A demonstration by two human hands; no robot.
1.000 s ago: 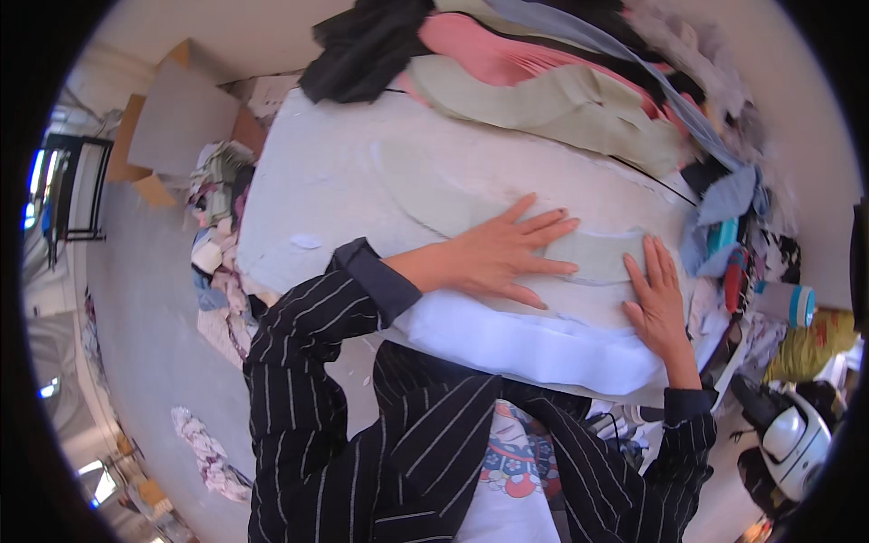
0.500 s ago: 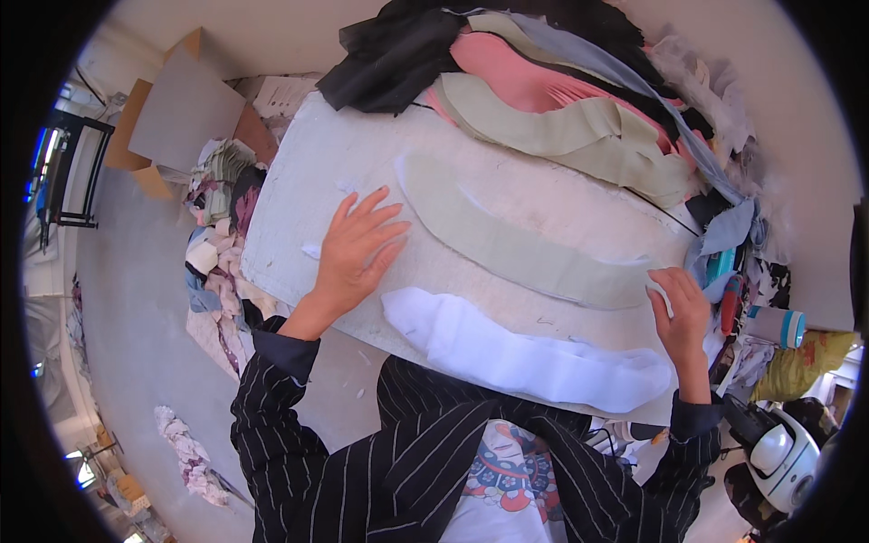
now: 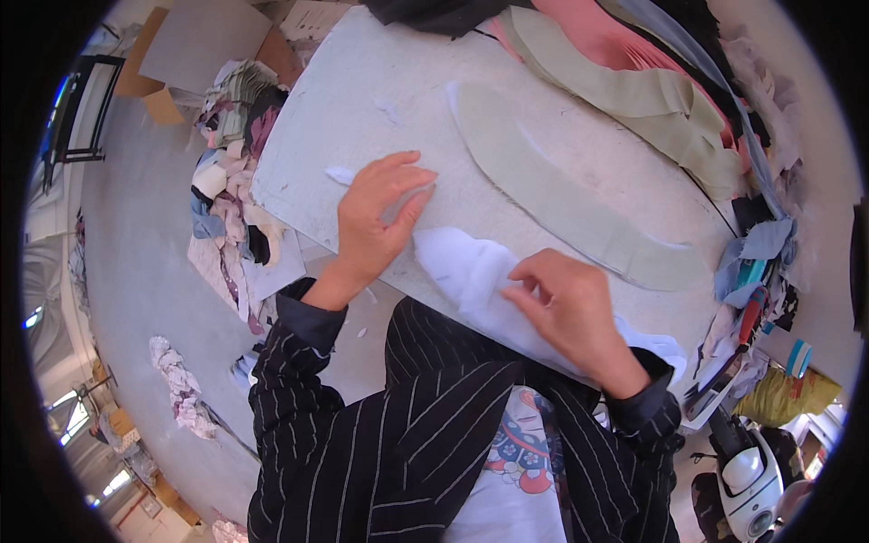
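Observation:
A curved white fabric stack [image 3: 453, 258] lies along the near edge of the work table [image 3: 362, 81]. My right hand [image 3: 575, 312] is over its middle, thumb and forefinger apart, and covers part of it. Whether the fingertips touch the cloth I cannot tell. Beside the stack's left end, my left hand [image 3: 376, 222] hovers with bent fingers and a gap at the thumb, holding nothing. Farther back lies a curved pale green fabric piece [image 3: 552, 204], with white material showing along its inner edge and both ends.
Behind lie more pale green pieces [image 3: 625, 100], pink fabric [image 3: 602, 36] and black cloth [image 3: 434, 14]. Scraps [image 3: 240, 181] heap up left of the table near a cardboard box [image 3: 163, 104]. To the right are a red-handled tool [image 3: 750, 317] and a white machine [image 3: 749, 480].
My right hand has left the green piece's right end and come left and nearer, over the white stack. My left hand's fingers have bent more. The whole view has shifted and turned.

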